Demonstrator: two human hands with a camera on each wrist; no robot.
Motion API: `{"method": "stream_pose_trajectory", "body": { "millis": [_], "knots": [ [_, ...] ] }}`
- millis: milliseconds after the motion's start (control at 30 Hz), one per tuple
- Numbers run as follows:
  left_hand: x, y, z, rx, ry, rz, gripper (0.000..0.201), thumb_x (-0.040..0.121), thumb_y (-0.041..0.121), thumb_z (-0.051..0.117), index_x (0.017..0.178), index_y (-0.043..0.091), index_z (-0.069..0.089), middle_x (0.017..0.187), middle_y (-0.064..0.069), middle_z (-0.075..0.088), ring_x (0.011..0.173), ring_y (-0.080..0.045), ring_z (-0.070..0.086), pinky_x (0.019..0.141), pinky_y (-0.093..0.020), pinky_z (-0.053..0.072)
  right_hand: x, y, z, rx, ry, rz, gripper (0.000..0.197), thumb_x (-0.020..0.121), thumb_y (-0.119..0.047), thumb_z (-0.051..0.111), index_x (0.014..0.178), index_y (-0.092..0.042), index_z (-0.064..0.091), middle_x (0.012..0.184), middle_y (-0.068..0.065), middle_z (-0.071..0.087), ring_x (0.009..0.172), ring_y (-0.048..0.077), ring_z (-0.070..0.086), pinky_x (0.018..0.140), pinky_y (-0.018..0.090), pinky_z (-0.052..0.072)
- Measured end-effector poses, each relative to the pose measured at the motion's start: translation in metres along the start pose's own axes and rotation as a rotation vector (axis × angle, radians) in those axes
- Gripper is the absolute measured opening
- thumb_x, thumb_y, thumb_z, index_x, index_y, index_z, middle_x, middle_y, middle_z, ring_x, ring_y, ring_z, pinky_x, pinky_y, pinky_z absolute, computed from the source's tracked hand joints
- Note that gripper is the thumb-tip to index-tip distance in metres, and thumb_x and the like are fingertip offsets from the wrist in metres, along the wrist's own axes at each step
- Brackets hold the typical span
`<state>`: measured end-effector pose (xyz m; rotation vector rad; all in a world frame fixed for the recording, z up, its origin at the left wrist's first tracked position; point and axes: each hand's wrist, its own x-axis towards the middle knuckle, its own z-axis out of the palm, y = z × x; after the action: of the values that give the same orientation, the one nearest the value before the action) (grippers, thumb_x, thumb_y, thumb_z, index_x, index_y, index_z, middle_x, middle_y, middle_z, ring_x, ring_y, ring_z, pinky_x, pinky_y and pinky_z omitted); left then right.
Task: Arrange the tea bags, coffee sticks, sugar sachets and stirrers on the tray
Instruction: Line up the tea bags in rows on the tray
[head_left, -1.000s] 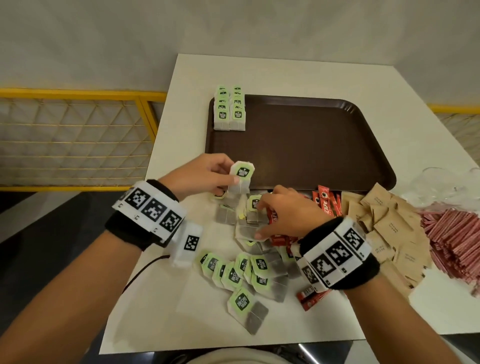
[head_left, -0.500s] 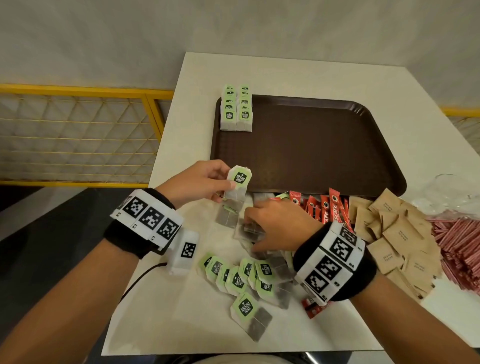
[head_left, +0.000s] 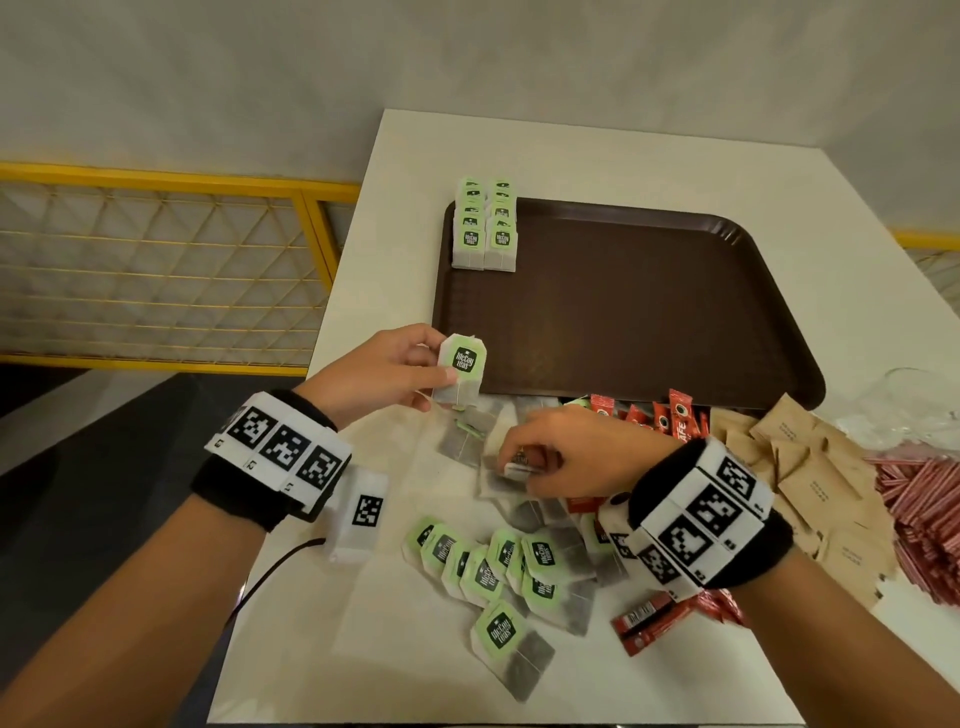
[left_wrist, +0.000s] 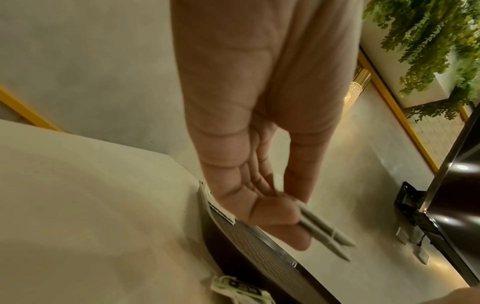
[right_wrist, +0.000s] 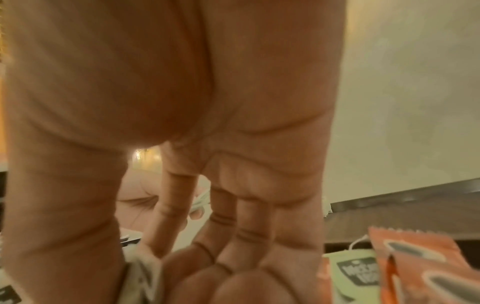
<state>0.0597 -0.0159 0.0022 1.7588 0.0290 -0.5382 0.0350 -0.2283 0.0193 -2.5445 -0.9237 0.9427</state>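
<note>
Head view: brown tray (head_left: 649, 322) at frame centre; loose tea bags (head_left: 498, 571), red coffee sticks (head_left: 670, 421) and sugar sachets (head_left: 810, 467) crowd its near edge. Left hand (head_left: 384, 371) pinches an upright tea bag (head_left: 461, 369) — label uppermost; right hand (head_left: 566, 452) pinches another from the pile.
Left wrist view: two held bags seen edge-on.
Right wrist view: fingers curled — blurred.

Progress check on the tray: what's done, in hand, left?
Done: two short rows of tea bags stand in the tray's far left corner. In hand: left hand pinches a tea bag; right hand is picking another from the loose tea bags. Left: those, coffee sticks, sugar sachets, stirrers, all off-tray.
</note>
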Motion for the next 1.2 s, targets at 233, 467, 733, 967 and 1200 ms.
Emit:
{"method": "stream_pose_trajectory", "body": {
  "millis": [233, 467, 733, 967, 1200],
  "knots": [
    [0.007, 0.005, -0.008, -0.122, 0.082, -0.002, 0.021, 0.089, 0.000, 0.057, 0.108, 0.008, 0.055, 0.087, -0.010, 0.066, 0.058, -0.007, 0.065, 0.053, -0.017, 0.052, -0.005, 0.003, -0.022, 0.255, 0.196, 0.074, 0.022, 0.081, -0.015, 0.066, 0.101, -0.022, 0.058, 0.080, -0.008, 0.058, 0.068, 0.003, 0.051, 0.064, 0.015, 0.044],
    [0.062, 0.040, -0.035, -0.068, 0.208, -0.112, 0.014, 0.095, 0.019, 0.052, 0.098, 0.007, 0.059, 0.089, -0.007, 0.065, 0.063, -0.013, 0.066, 0.055, -0.022, 0.054, 0.042, 0.029, -0.096, 0.279, 0.713, 0.171, 0.012, 0.079, -0.027, 0.071, 0.084, -0.017, 0.065, 0.069, -0.011, 0.058, 0.060, 0.000, 0.051, 0.056, 0.007, 0.041],
    [0.134, 0.056, -0.048, 0.414, 0.188, -0.123, 0.024, 0.096, 0.020, 0.049, 0.113, 0.008, 0.060, 0.099, -0.003, 0.057, 0.085, -0.012, 0.055, 0.054, -0.018, 0.036, 0.128, 0.059, -0.118, -0.086, 0.787, 0.304, 0.008, 0.086, -0.011, 0.054, 0.091, -0.012, 0.060, 0.103, 0.006, 0.058, 0.096, 0.026, 0.056, 0.076, 0.034, 0.045],
    [0.168, 0.050, -0.049, 0.553, 0.265, -0.038, 0.025, 0.090, 0.022, 0.059, 0.111, 0.008, 0.064, 0.118, -0.008, 0.063, 0.107, -0.023, 0.058, 0.083, -0.027, 0.041, 0.149, 0.067, -0.110, -0.262, 0.600, 0.318, 0.016, 0.088, -0.010, 0.051, 0.103, -0.009, 0.056, 0.114, 0.009, 0.051, 0.106, 0.028, 0.052, 0.078, 0.034, 0.043],
    [0.168, 0.045, -0.042, 0.763, 0.406, 0.078, 0.024, 0.088, 0.030, 0.059, 0.107, 0.015, 0.055, 0.106, -0.005, 0.061, 0.099, -0.025, 0.057, 0.080, -0.034, 0.044, 0.149, 0.086, -0.110, 0.042, 0.544, 0.342, 0.021, 0.076, -0.019, 0.074, 0.093, -0.015, 0.063, 0.101, 0.004, 0.056, 0.096, 0.022, 0.056, 0.082, 0.032, 0.046]
  ]
}}
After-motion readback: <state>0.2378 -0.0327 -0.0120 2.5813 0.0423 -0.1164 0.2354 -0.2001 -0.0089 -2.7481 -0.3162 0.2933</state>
